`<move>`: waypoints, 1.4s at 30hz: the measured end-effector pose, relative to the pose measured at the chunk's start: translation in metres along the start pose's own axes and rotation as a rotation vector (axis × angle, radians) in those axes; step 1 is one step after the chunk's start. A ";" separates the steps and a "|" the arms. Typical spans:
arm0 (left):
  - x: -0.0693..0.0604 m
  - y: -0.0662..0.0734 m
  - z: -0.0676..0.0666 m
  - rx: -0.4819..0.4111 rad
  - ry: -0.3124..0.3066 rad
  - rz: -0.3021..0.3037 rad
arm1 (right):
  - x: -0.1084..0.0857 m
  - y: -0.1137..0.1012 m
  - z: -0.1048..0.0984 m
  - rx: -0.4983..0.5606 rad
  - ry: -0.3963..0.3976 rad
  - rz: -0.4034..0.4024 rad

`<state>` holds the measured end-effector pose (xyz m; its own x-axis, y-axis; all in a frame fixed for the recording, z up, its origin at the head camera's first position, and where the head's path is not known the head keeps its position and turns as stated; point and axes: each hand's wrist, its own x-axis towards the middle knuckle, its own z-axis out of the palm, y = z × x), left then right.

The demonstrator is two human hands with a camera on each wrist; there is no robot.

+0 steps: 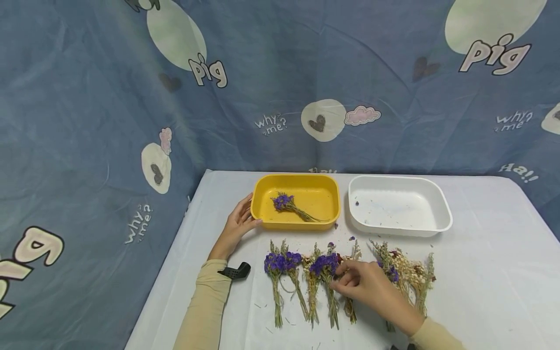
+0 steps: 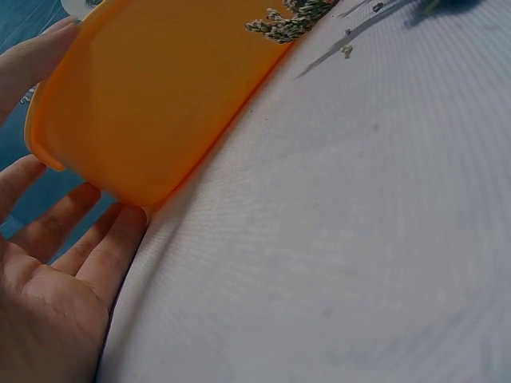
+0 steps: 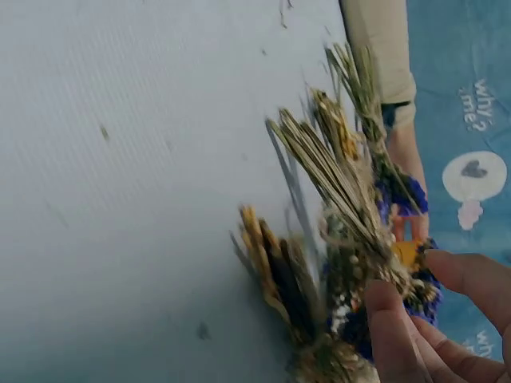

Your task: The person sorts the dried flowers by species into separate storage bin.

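Observation:
My left hand [image 1: 236,227] [image 2: 64,263] rests against the left end of the yellow tray [image 1: 295,226] [image 2: 152,104], its fingers spread and fairly straight. Inside that tray lies one small purple flower bunch [image 1: 284,202]. In the head view, my right hand [image 1: 372,289] [image 3: 431,327] is over the row of dried bunches, with thumb and forefinger pinching the neck of a purple-headed bunch [image 1: 325,265] [image 3: 335,187]. Its stems point toward the near edge. Two purple bunches [image 1: 274,263] and a pale one [image 1: 312,282] lie left of it.
A white tray [image 1: 400,231] holding a few loose petals stands right of the yellow one. More mixed dried bunches [image 1: 422,279] lie to the right, partly behind my right forearm. Stem scraps dot the white tabletop [image 1: 490,272]. A printed blue cloth [image 1: 262,73] hangs behind.

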<state>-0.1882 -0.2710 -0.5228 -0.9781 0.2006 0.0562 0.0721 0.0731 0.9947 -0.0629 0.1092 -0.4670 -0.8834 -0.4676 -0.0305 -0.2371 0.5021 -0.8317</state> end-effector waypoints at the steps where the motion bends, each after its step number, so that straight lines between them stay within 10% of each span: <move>1: 0.000 0.000 0.000 0.000 0.000 -0.001 | 0.000 0.000 0.002 0.007 -0.003 0.005; 42: 0.001 -0.001 -0.001 0.012 0.003 0.000 | -0.005 0.009 0.024 0.090 0.001 0.016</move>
<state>-0.1892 -0.2719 -0.5240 -0.9786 0.1980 0.0567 0.0748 0.0851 0.9936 -0.0506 0.0990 -0.4880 -0.8870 -0.4597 -0.0437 -0.1858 0.4419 -0.8776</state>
